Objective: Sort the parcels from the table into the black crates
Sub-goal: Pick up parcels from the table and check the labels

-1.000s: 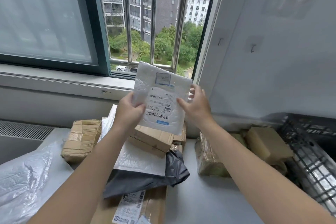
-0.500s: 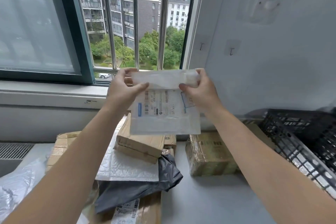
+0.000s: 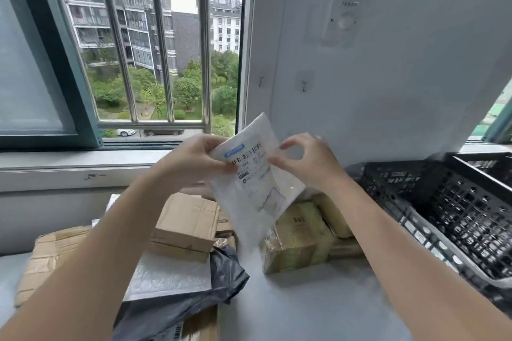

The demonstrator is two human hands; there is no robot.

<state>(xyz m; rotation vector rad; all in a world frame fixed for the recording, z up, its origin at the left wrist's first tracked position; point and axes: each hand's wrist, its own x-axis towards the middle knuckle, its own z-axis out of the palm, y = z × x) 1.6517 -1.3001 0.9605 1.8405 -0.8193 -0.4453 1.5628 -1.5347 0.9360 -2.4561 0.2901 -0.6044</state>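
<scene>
I hold a white bubble mailer (image 3: 255, 188) with a printed shipping label up in front of me, above the table. My left hand (image 3: 194, 159) pinches its upper left edge and my right hand (image 3: 307, 160) pinches its right edge with thumb and forefinger. The mailer hangs tilted, its lower end pointing down over the parcels. A black lattice crate (image 3: 454, 202) stands on the right, and a second black crate (image 3: 487, 163) shows behind it. More parcels lie on the grey table (image 3: 304, 307) below.
Under my hands lie cardboard boxes (image 3: 185, 221), a taped brown box (image 3: 52, 255) at left, another white mailer (image 3: 169, 277), a dark grey poly bag (image 3: 194, 296) and tape-wrapped yellowish parcels (image 3: 299, 235). A barred window (image 3: 155, 63) and a white wall rise behind the table.
The mailer has been turned in my hands from hanging flat to tilted, label end up. My view has swung right, bringing more of the black crates into sight.
</scene>
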